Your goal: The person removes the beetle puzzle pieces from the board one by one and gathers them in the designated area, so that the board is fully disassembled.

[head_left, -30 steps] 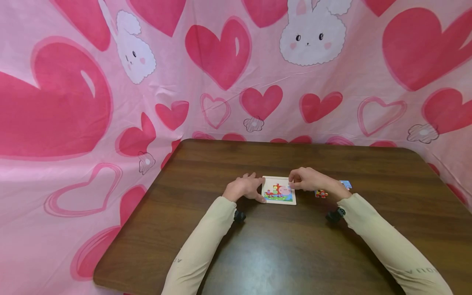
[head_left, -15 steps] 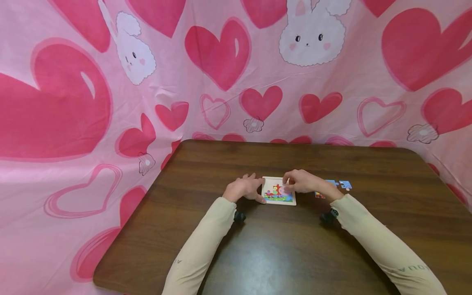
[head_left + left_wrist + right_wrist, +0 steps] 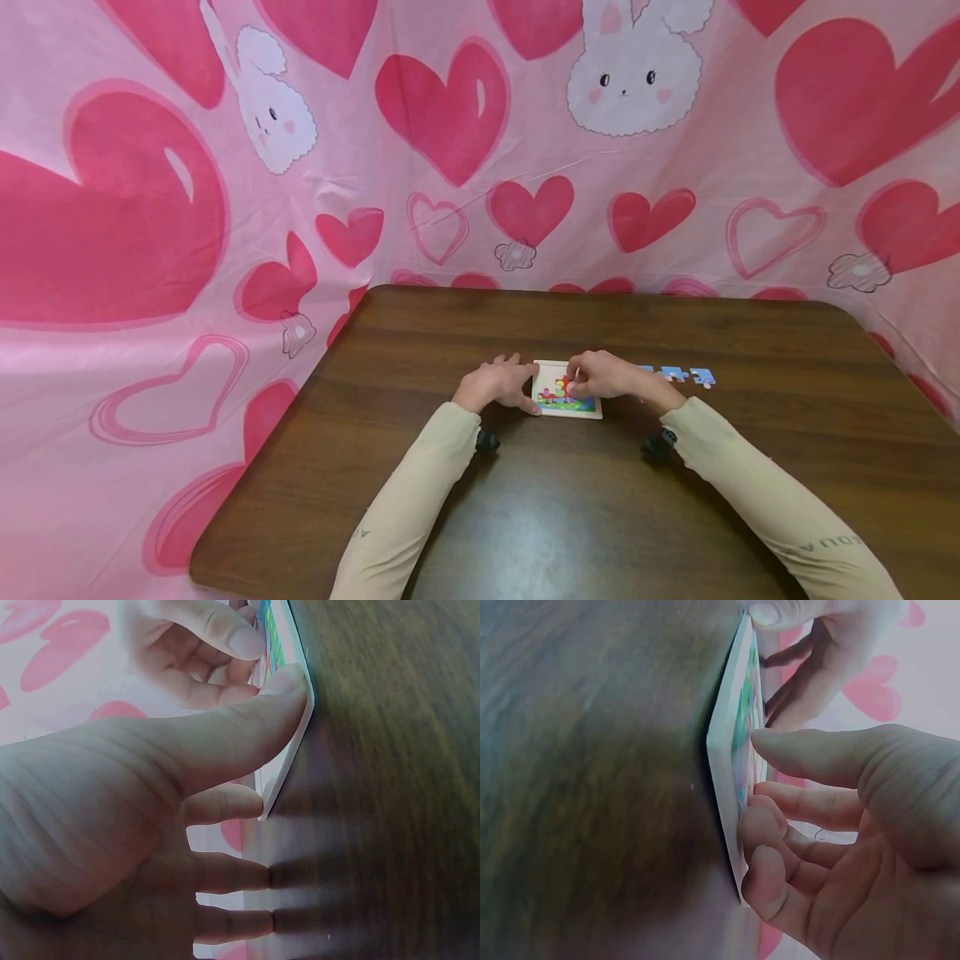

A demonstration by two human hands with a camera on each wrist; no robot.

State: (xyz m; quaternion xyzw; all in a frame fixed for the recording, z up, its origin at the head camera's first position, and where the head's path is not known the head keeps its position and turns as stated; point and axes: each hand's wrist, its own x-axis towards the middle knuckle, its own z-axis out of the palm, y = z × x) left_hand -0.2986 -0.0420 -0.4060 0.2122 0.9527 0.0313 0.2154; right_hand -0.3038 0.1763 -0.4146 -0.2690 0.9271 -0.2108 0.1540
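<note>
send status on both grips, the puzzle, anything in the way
Left grip touching puzzle tray, left side. Right grip over tray, hiding part of picture. Tray part-filled, loose blue pieces outside, to the right.

1. Board [image 3: 545,380]: far right part hidden under the right grip [image 3: 609,374]; can't tell if fingertips pinch a piece.
2. Loose pieces [image 3: 672,373], toward the worktop's [image 3: 525,517] right edge: leftmost partly behind right wrist; print too small to read.
3. Worktop: near right corner cut off.
4. Sleeves [image 3: 408,492]: cut off at bottom, lettering partial.
5. Wrist views: board's picture blurred.
</note>
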